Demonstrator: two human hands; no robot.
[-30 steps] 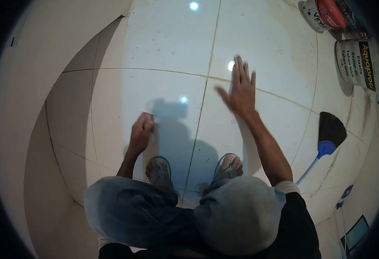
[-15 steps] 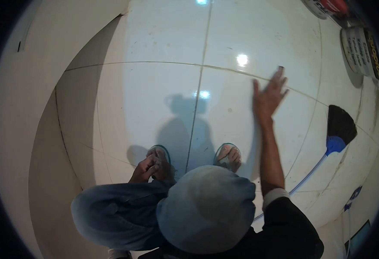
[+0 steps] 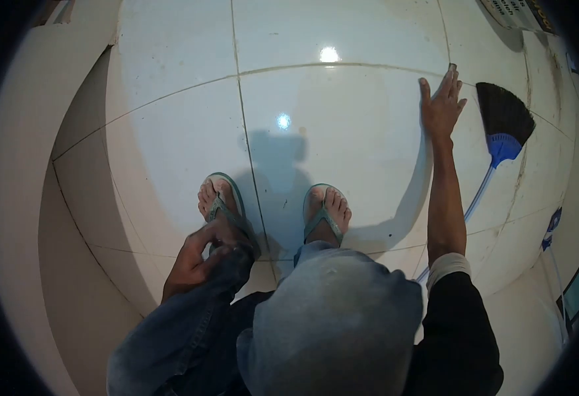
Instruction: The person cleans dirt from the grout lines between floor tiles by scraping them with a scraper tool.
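Note:
My right hand (image 3: 442, 109) is low over the white tiled floor (image 3: 362, 125), thumb and fingers spread, near a grout line; a small dark patch shows at one fingertip, too small to identify. To its right lies a broom with black bristles (image 3: 504, 112) and a blue head (image 3: 505, 148). My left hand (image 3: 200, 256) is curled beside the lower trouser leg (image 3: 233, 267), just behind my left foot (image 3: 220, 198). Its fingers are bent together, and what they grip is partly hidden.
Part of a labelled container (image 3: 514, 13) shows at the top right. The broom's blue handle (image 3: 479, 193) runs toward my right arm. Farther right are a blue item (image 3: 552, 228) and a dark-framed panel (image 3: 575, 295). A pale curved surface (image 3: 19, 198) borders the left side.
The view has shifted, with the feet and broom higher in it. My right hand appears farther right, its fingers still spread. My left hand has moved from the foot to the trouser leg.

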